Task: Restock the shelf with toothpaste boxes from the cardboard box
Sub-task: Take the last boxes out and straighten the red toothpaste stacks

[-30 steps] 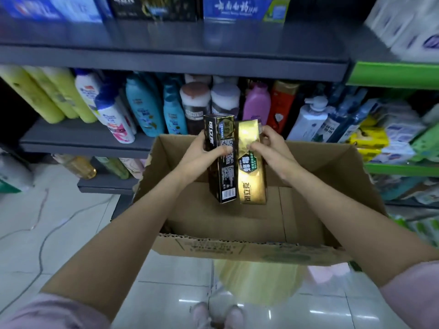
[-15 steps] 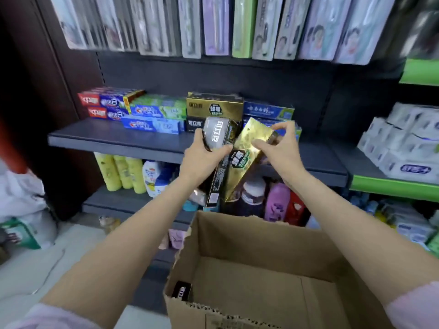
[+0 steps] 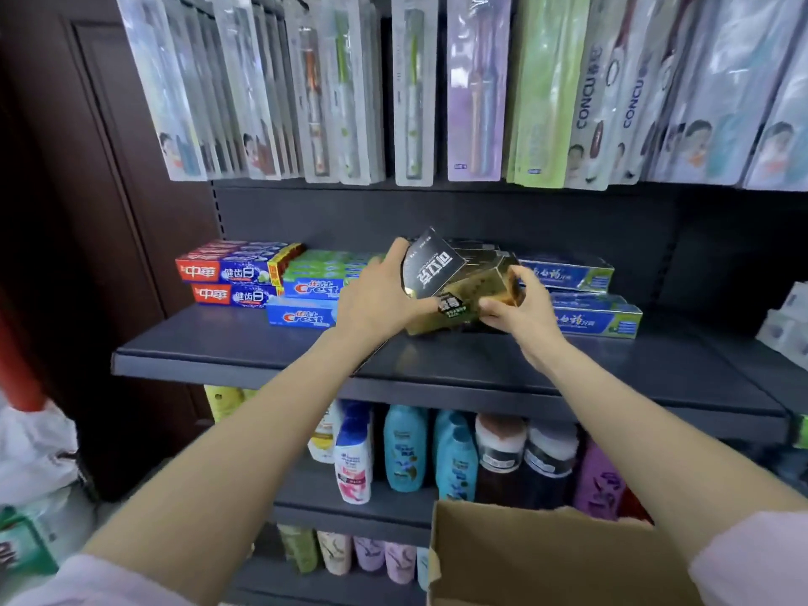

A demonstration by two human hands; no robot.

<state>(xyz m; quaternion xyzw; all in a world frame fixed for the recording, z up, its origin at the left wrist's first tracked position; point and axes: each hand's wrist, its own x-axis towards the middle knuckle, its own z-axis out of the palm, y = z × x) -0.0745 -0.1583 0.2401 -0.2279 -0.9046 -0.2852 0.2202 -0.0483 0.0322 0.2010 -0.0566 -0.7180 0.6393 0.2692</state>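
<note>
At the centre of the frame two toothpaste boxes are held together just above the shelf [image 3: 271,356], in the gap between the Crest boxes [image 3: 306,299] to the left and the blue-green boxes [image 3: 590,317] to the right. The black box [image 3: 430,266] is gripped by the left hand [image 3: 376,299], whose fingers are wrapped over its left end, thumb underneath; it is tilted, its upper end raised toward the back panel. The gold box [image 3: 476,284] is pinched at its right end by the right hand [image 3: 520,308], and its long axis is laid nearly level, left to right, along the shelf, its lower edge close to or touching the board; which cannot be told. A gold stack is glimpsed behind, mostly hidden. The coming move is judged to turn on the black box being brought level with the gold one, both long axes parallel to the shelf front. The cardboard box [image 3: 546,557] is seen at lower right, well below the hands.
</note>
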